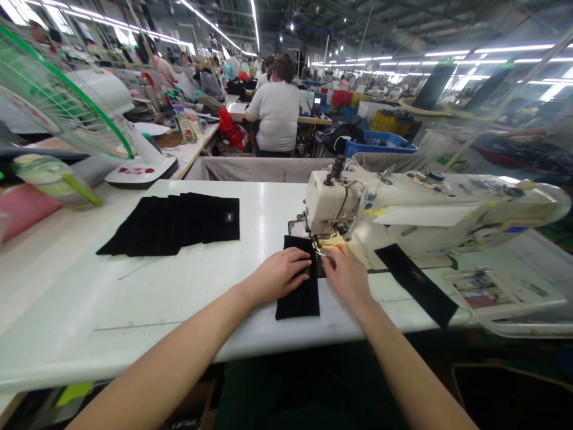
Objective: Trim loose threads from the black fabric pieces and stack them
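A black fabric piece (298,301) lies under the head of the sewing machine (329,203), its long side running toward me. My left hand (282,272) rests flat on this fabric with its fingers stretched out. Close to the needle area, my right hand (345,272) is closed around a slim silver metal tool (323,252), whose tip points at the fabric's right edge. Its exact kind is hard to make out. Another black fabric strip (416,280) with a small label lies right of my right hand.
Overlapping black fabric pieces (179,224) lie on the left of the white table (179,286). A green fan (129,140) and a jar (54,179) stand further left. A small parts tray (483,289) is at the right. A person (277,113) sits ahead, facing away.
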### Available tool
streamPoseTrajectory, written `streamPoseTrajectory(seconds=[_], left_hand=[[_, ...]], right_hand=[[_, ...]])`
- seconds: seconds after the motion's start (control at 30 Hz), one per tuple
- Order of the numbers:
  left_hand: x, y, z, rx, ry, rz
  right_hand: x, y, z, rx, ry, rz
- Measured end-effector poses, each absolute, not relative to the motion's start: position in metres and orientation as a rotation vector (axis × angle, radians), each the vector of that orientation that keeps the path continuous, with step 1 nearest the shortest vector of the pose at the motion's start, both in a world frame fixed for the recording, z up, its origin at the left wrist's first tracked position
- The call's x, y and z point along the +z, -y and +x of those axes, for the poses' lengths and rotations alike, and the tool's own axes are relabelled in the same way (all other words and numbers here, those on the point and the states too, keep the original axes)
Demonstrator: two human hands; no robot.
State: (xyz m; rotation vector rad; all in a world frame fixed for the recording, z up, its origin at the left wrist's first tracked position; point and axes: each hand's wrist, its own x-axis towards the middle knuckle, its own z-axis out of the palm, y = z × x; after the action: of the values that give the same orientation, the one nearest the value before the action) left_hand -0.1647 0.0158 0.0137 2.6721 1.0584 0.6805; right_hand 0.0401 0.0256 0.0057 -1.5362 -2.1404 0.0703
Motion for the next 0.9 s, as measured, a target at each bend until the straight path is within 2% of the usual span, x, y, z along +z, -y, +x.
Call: streamPoseTrajectory(seconds=[0.23, 0.37, 0.67, 0.9], left_hand=[[0.014, -0.016, -0.165, 0.679, -1.049, 2.677], [0.015, -0.016, -0.164, 0.68, -1.063, 2.661], [0.015, -0.017, -0.166, 0.702, -1.064, 2.611], [0.017, -0.016, -0.167, 0.704, -1.061, 2.603]], right_hand=[[0.005, -0.027, 0.041, 0.243, 2.06, -1.49], [0.007, -0.027, 0.044, 0.169, 2.016, -1.567], [0.016, -0.045, 0.026, 0.169, 2.349, -1.558], [0.015, -0.041, 0.037, 0.205, 2.249, -1.686]])
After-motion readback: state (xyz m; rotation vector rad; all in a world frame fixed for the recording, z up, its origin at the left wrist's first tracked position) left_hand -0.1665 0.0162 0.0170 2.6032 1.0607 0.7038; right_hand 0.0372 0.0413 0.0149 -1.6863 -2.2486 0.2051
